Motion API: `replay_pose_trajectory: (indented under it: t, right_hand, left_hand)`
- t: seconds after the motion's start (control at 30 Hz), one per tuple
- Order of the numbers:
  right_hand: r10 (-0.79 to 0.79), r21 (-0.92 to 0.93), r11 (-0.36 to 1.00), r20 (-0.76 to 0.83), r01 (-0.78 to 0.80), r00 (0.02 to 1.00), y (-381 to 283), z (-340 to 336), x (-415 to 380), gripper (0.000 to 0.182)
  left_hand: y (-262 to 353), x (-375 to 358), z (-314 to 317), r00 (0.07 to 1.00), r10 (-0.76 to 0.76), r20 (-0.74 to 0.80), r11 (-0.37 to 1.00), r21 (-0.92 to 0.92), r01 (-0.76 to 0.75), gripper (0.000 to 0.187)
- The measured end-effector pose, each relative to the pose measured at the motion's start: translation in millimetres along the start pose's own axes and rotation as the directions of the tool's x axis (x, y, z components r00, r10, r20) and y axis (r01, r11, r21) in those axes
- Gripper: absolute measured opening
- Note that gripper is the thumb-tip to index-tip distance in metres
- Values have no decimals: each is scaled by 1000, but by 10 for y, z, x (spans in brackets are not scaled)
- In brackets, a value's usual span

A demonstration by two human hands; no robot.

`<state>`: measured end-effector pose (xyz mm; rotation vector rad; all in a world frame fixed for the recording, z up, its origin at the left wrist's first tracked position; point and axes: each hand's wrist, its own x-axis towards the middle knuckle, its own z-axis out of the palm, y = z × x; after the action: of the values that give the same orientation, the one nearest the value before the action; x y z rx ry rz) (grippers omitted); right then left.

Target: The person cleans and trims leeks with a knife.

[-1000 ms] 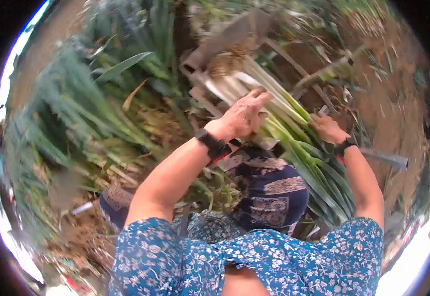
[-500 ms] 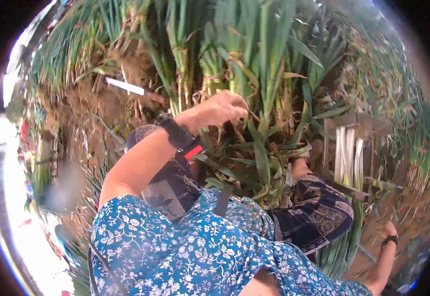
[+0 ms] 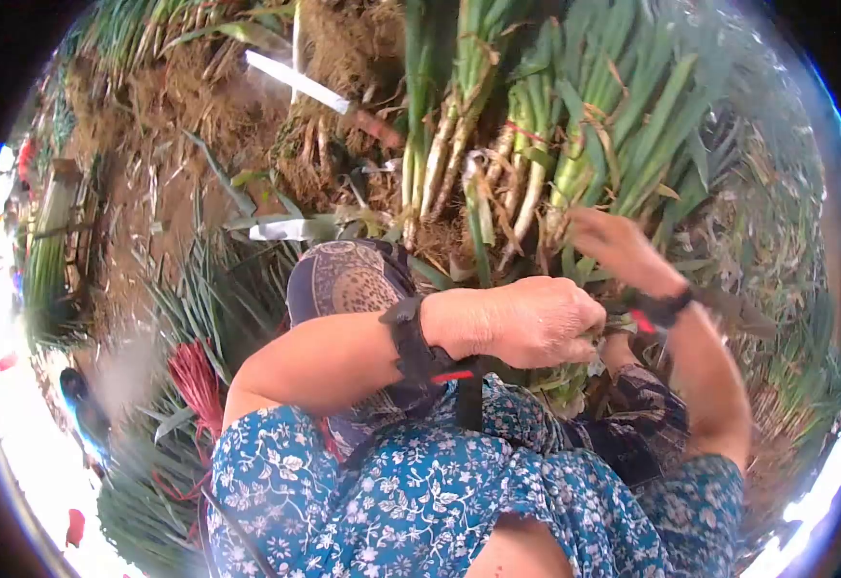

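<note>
My left hand [image 3: 541, 323], with a black band on the wrist, is above my lap. Its fingers are curled closed toward the right; what they hold, if anything, is hidden. Beyond it, my right hand [image 3: 623, 252] stretches to the left, slightly blurred, fingers extended. Its fingertips are at the pale lower stalks of a leafy bunch of green onions [image 3: 599, 144]. Just left of that stands another bunch [image 3: 526, 144] with a red tie around it. Further left, more long green onions [image 3: 444, 144] lean with their white ends toward me.
A white strip with a reddish-brown end, like a knife [image 3: 300, 82], lies over the soil-covered roots. A hank of red twine [image 3: 194, 385] rests on green leaves at my left. Bundled onions [image 3: 49, 250] lie in a rack at far left.
My right hand has come from the far lower right up to the onions. My left hand has drawn back toward my lap and rightward. The view has turned left, bringing the red twine in.
</note>
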<state>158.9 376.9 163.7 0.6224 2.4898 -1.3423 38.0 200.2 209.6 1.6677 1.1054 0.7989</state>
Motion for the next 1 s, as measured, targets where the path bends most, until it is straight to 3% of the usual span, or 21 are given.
replay_pose_trajectory:
  t: [0.03,0.07,0.1,0.13,0.17,0.23,0.3,0.37,0.43,0.47,0.5,0.6,0.63,0.7,0.77,0.87,0.9,0.93,1.0]
  right_hand:
    - [-3,-16,1000,65,4,998,-58,229,350,37]
    - [67,249,964,101,-90,993,-108,464,609,36]
    - [-60,191,980,33,52,998,76,771,929,36]
    - [6,299,954,-15,-1,1000,121,1056,1173,37]
    - [82,564,826,-115,-3,990,225,1441,1436,37]
    - [299,387,872,63,-299,952,61,1639,1817,69]
    - [450,324,855,-79,-404,889,-185,1881,2001,70]
    - [446,551,744,13,-379,895,-77,2116,2196,69]
    - [583,573,712,-158,-406,797,150,2467,2464,63]
    - [569,653,678,-174,-338,804,124,2498,2484,59]
    - [552,721,641,-195,-263,811,122,2497,2499,56]
    - [546,861,425,4,-281,838,165,2385,2421,43]
    - [422,845,420,140,-330,896,229,2312,2408,46]
    - [85,931,327,139,-160,987,171,2025,2105,49]
    - [101,883,467,0,-47,995,-83,1606,1708,53]
    - [215,834,527,57,-165,975,-151,959,1027,59]
    - [300,939,310,56,-152,952,-216,795,801,60]
    - [179,984,169,20,-51,984,-62,756,712,49]
    - [326,865,501,-154,-32,933,115,683,520,35]
  left_hand:
    - [0,-40,-36,998,-22,-52,1000,-1,22,26]
    - [51,-57,-69,994,-51,-97,999,-9,50,26]
    - [69,-86,-108,987,-70,-142,998,-12,69,26]
    - [151,-107,-214,989,-116,-93,993,23,118,26]
    - [134,-142,-197,984,-80,-159,989,109,99,29]
    - [86,-214,-274,975,-3,-222,992,125,32,33]
    - [53,-267,-391,969,-3,-248,987,153,42,35]
    - [54,-308,-463,967,-14,-254,977,202,67,36]
    - [44,-328,-519,968,-23,-249,959,267,91,36]
    - [26,-336,-521,967,-6,-255,942,324,91,35]
    - [15,-330,-533,974,-8,-225,932,351,89,36]
    - [-1,-329,-563,987,-17,-162,895,437,88,36]
    - [-14,-335,-575,989,-21,-146,888,451,86,35]
    - [-38,-348,-536,988,-27,-153,889,449,94,31]
    - [-63,-316,-424,980,-13,-199,908,407,95,27]
    - [-54,-301,-380,973,-30,-230,941,322,105,22]
    - [-42,-284,-373,974,-37,-223,954,284,101,23]
    - [-44,-269,-361,971,-70,-229,979,172,111,24]
    - [-36,-227,-358,966,-88,-242,989,99,114,23]
